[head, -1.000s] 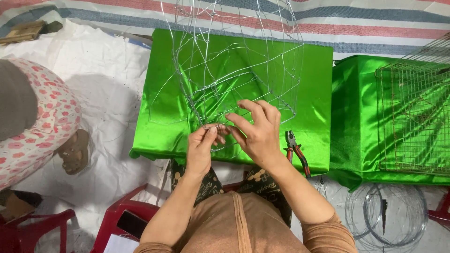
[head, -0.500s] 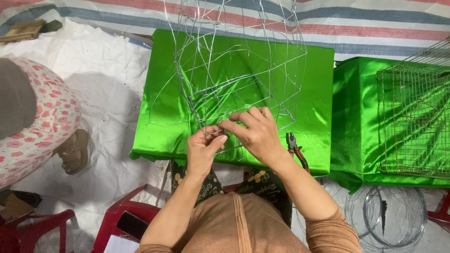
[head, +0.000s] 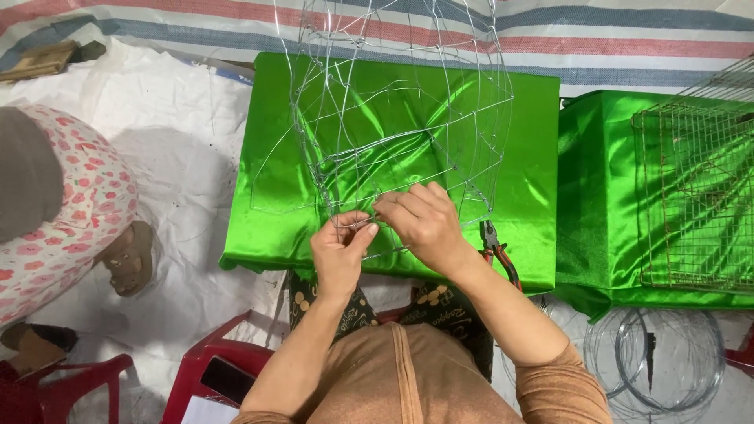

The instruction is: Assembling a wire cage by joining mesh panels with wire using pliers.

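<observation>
green satin covers the table, and a second green-covered table to its right carries a rusty wire grid. a thin wire frame rises from the middle of the first cloth toward its near edge. there the left hand pinches a strand with fingers closed, and the right hand curls narrowly around the same wire, touching it. red-handled pliers lie at the near right corner.
</observation>
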